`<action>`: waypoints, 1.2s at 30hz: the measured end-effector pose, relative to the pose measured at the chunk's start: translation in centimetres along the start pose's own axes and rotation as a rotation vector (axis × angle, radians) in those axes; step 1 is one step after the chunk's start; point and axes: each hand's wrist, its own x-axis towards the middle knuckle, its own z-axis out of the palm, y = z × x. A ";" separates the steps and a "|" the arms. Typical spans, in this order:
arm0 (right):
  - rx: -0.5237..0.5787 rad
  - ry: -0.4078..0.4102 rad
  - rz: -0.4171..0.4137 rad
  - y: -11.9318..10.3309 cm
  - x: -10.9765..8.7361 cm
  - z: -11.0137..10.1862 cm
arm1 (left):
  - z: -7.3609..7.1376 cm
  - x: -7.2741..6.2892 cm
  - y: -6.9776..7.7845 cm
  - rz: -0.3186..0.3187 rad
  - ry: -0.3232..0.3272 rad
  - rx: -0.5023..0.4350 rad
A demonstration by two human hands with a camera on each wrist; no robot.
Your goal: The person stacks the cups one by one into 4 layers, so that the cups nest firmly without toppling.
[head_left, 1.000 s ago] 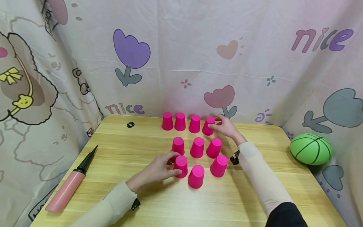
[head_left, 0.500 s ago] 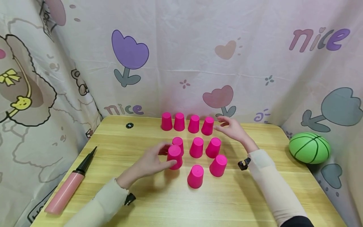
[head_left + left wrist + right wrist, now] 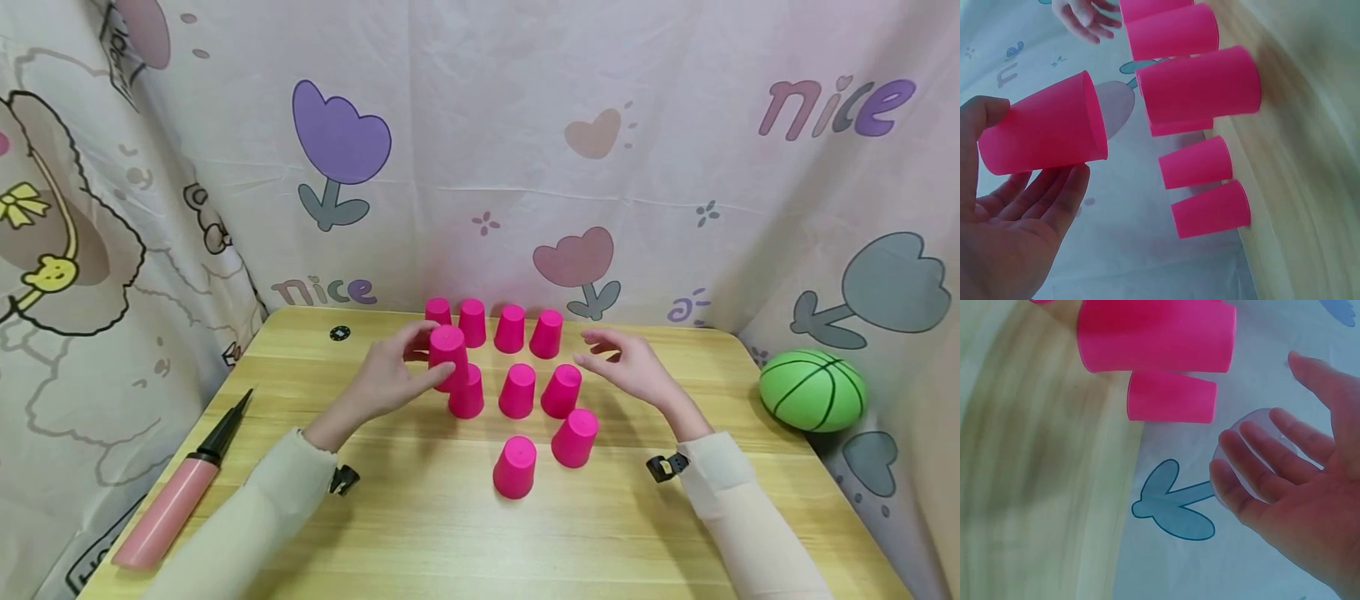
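My left hand [image 3: 381, 379] holds a pink plastic cup [image 3: 447, 354] upside down between thumb and fingers. In the left wrist view this cup [image 3: 1044, 131] hangs in the air, its wide rim turned toward the tabletop. Below it in the head view stands the left cup [image 3: 467, 398] of a middle row of three. Several inverted cups form a back row, its right-end cup [image 3: 547, 335] nearest to my right hand [image 3: 630, 365]. That hand hovers with loosely bent fingers and nothing in it; its fingers [image 3: 1272, 462] are apart from the cups in the right wrist view.
Two more inverted cups, a front cup [image 3: 514, 468] and one to its right [image 3: 575, 438], stand on the wooden table [image 3: 420, 542]. A pink hand pump [image 3: 168, 508] lies at the left. A green ball [image 3: 813, 390] sits by the right edge. A small black disc [image 3: 340, 333] lies back left.
My left hand has lifted the cup from the front left and carried it up and away toward the back rows. My right hand has let go of the back row's right-end cup and drawn right.
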 end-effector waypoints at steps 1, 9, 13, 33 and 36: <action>-0.002 0.002 -0.003 0.0 -0.3 0.0 | 0.0 0.3 -0.1 -0.007 0.006 0.004; 0.019 -0.001 0.014 0.2 -1.6 0.7 | -0.2 3.4 -1.2 -0.064 0.062 0.009; 0.030 -0.014 0.020 0.4 -1.8 1.2 | -0.5 5.1 -1.9 -0.115 0.099 0.004; 0.066 -0.048 0.030 0.7 -2.2 3.0 | 0.9 11.6 -4.7 -0.289 0.154 0.029; 0.073 -0.048 0.031 0.8 -2.2 3.1 | 1.1 12.0 -5.0 -0.308 0.157 0.028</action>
